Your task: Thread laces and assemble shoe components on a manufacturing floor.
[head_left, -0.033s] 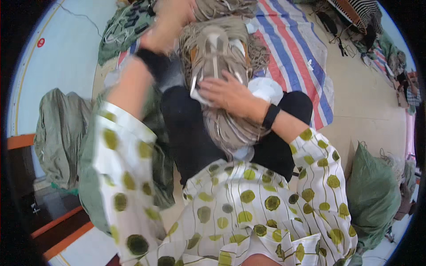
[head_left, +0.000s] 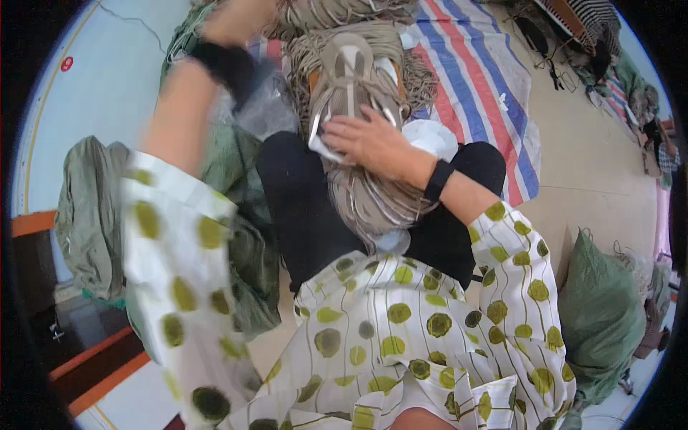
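A thick bundle of beige and grey cords (head_left: pixel 356 72) lies along my lap, over my black trousers (head_left: pixel 304 215). My right hand (head_left: pixel 369 140) lies across the middle of the bundle, fingers curled over the cords and a white piece at its left side. It wears a black wristband (head_left: pixel 437 179). My left hand (head_left: pixel 233 20) is raised at the top edge, blurred, beside the far end of the cords. Whether it holds anything I cannot tell. A crumpled clear plastic sheet (head_left: pixel 269 107) sits below that wrist.
A red, blue and white striped tarp (head_left: pixel 480 79) covers the floor ahead. A stuffed green sack (head_left: pixel 602 315) stands at my right. Green cloth (head_left: pixel 89 208) hangs at the left, above orange-edged steps (head_left: pixel 100 358). More sacks and cables lie at the far right.
My left arm has swung up and to the left, away from the top of the bundle. My right hand has stayed on the cords.
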Demonstrator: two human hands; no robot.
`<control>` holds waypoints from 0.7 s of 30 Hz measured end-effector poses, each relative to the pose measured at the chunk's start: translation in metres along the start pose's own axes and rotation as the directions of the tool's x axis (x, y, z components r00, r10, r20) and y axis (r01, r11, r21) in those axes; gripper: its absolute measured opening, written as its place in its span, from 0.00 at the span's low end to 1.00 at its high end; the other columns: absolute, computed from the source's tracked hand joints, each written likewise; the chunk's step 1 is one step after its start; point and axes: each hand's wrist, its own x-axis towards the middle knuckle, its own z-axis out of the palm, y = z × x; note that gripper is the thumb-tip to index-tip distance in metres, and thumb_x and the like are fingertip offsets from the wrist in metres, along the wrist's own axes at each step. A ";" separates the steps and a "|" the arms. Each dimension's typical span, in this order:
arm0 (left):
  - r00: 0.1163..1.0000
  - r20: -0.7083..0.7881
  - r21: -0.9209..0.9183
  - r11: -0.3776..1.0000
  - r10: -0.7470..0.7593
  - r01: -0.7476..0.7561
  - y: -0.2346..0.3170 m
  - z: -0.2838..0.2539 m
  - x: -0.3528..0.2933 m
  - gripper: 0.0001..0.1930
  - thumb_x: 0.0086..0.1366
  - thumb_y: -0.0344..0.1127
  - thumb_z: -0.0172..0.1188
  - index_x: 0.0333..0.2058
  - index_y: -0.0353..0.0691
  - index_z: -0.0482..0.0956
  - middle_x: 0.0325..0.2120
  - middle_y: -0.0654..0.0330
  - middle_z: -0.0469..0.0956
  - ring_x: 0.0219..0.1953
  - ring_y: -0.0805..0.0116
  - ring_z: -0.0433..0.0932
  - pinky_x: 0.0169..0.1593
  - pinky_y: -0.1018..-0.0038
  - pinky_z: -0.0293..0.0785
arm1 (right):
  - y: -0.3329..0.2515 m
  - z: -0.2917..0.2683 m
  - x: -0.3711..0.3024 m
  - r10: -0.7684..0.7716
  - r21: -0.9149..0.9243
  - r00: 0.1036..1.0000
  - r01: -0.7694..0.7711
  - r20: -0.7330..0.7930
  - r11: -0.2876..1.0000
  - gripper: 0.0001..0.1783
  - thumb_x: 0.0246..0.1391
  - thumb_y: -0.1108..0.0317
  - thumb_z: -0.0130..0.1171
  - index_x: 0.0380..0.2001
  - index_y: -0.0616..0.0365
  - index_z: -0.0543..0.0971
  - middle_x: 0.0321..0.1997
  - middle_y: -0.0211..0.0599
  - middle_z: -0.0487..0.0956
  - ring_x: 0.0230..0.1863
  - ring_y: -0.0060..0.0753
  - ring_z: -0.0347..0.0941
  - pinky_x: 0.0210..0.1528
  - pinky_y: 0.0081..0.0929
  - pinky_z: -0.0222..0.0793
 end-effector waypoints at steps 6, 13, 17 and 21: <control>0.979 -0.175 0.192 0.979 0.108 -0.074 -0.001 0.027 -0.107 0.14 0.63 0.40 0.44 0.35 0.33 0.69 0.27 0.57 0.71 0.25 0.70 0.70 0.29 0.76 0.68 | 0.011 0.002 -0.005 0.005 0.025 0.998 -0.004 -0.060 1.000 0.25 0.48 0.62 0.53 0.52 0.48 0.64 0.57 0.29 0.63 0.60 0.26 0.56 0.58 0.41 0.50; 0.905 -0.291 0.448 0.880 0.309 -0.157 0.014 0.142 -0.299 0.10 0.61 0.37 0.48 0.31 0.35 0.67 0.18 0.60 0.66 0.15 0.75 0.62 0.18 0.79 0.60 | 0.013 -0.007 -0.011 -0.030 0.059 0.999 0.029 0.020 0.998 0.25 0.49 0.61 0.53 0.52 0.48 0.64 0.58 0.33 0.61 0.60 0.30 0.55 0.57 0.45 0.51; 0.841 -0.325 0.567 0.801 0.432 -0.192 0.007 0.179 -0.373 0.09 0.60 0.36 0.51 0.28 0.35 0.65 0.14 0.62 0.63 0.09 0.77 0.57 0.11 0.80 0.55 | 0.030 -0.031 -0.012 0.245 0.512 0.964 -0.159 -0.105 0.844 0.16 0.49 0.63 0.51 0.43 0.53 0.73 0.46 0.40 0.71 0.49 0.40 0.67 0.48 0.39 0.62; 0.873 -0.440 0.172 0.974 0.208 -0.145 -0.039 0.189 -0.391 0.08 0.61 0.34 0.49 0.27 0.36 0.66 0.12 0.65 0.60 0.08 0.79 0.53 0.10 0.81 0.53 | 0.072 -0.032 -0.011 0.567 0.497 0.767 -0.381 -0.301 0.780 0.13 0.48 0.66 0.50 0.39 0.55 0.74 0.35 0.43 0.76 0.40 0.46 0.71 0.41 0.36 0.67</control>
